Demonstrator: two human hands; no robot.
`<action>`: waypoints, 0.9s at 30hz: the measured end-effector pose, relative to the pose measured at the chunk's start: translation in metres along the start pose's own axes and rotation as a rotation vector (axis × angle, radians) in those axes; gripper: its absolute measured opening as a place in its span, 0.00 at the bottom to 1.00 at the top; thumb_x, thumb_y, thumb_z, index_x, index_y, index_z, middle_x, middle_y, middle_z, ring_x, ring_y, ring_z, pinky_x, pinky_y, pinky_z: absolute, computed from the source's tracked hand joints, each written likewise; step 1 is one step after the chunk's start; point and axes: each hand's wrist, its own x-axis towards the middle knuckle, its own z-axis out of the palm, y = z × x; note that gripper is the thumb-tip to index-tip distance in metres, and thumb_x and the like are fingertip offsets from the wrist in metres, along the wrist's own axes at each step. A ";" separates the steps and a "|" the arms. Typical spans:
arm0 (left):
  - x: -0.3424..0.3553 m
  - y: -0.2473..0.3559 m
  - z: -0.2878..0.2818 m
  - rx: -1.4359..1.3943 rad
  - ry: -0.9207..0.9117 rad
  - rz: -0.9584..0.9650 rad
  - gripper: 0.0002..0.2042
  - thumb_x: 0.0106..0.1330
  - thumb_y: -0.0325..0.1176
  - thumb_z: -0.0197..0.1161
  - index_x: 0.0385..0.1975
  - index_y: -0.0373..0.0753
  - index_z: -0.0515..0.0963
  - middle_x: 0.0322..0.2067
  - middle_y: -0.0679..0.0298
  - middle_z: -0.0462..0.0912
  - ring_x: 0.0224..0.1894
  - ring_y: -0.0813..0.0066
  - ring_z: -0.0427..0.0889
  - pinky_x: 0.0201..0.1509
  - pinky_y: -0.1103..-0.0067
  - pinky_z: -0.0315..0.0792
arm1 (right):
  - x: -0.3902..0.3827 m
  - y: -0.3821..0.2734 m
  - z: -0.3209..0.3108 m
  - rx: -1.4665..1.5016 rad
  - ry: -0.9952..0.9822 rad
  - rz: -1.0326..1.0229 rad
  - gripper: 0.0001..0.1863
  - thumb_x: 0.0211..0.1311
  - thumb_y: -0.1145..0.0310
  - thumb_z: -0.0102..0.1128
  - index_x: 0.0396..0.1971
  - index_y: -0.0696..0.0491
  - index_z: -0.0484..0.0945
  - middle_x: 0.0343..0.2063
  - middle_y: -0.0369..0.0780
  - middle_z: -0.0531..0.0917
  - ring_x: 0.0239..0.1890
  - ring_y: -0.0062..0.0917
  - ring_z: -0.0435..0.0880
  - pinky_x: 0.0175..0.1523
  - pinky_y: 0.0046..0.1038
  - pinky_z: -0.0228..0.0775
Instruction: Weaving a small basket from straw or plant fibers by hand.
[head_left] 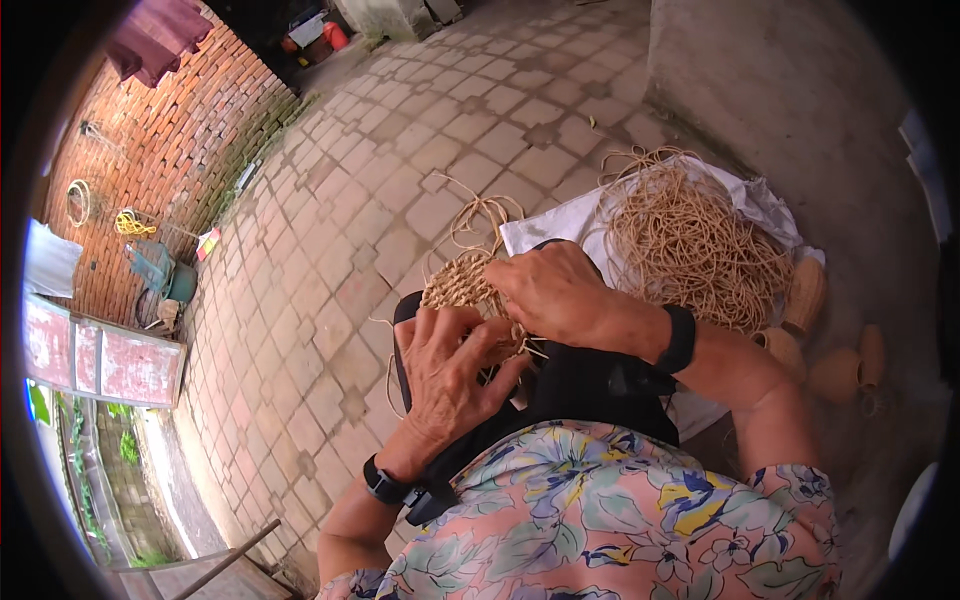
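A partly woven piece of tan straw cord (458, 284) rests on my lap over black trousers. My left hand (448, 368) lies over its near side, fingers curled around it and holding it. At its right edge my right hand (552, 292) is closed in a pinch on a cord; the fingertips are partly hidden. Loose cord (484, 212) loops out beyond the piece onto the paving. Short cord ends stick out under my hands, near the right side of the weave. Most of the piece's near side is covered by my left hand.
A big tangled heap of tan cord (690, 245) lies on a white sheet (545, 222) to my right. Several woven tan pieces (806, 296) stand beside it. A concrete wall (800, 110) rises at the right, a brick wall (190, 110) at the far left. Paving (290, 270) spreads between.
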 end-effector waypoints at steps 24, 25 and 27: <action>0.019 -0.003 0.012 -0.064 -0.349 -0.015 0.11 0.53 0.38 0.60 0.29 0.39 0.83 0.49 0.62 0.75 0.49 0.62 0.71 0.52 0.65 0.63 | -0.073 -0.013 0.053 0.249 0.360 0.015 0.10 0.50 0.68 0.69 0.31 0.55 0.80 0.18 0.39 0.78 0.19 0.28 0.80 0.26 0.30 0.69; 0.019 -0.005 0.012 -0.053 -0.337 -0.020 0.11 0.53 0.38 0.60 0.29 0.39 0.83 0.49 0.62 0.75 0.49 0.62 0.71 0.52 0.65 0.63 | -0.073 -0.016 0.052 0.250 0.361 -0.001 0.10 0.50 0.68 0.69 0.31 0.55 0.80 0.18 0.39 0.78 0.19 0.28 0.80 0.26 0.30 0.69; 0.020 -0.007 0.012 -0.068 -0.369 -0.030 0.11 0.53 0.38 0.60 0.29 0.39 0.83 0.49 0.62 0.75 0.49 0.62 0.71 0.52 0.65 0.63 | -0.076 -0.021 0.047 0.723 0.207 0.308 0.12 0.54 0.68 0.70 0.36 0.57 0.81 0.16 0.35 0.76 0.18 0.15 0.73 0.25 0.23 0.65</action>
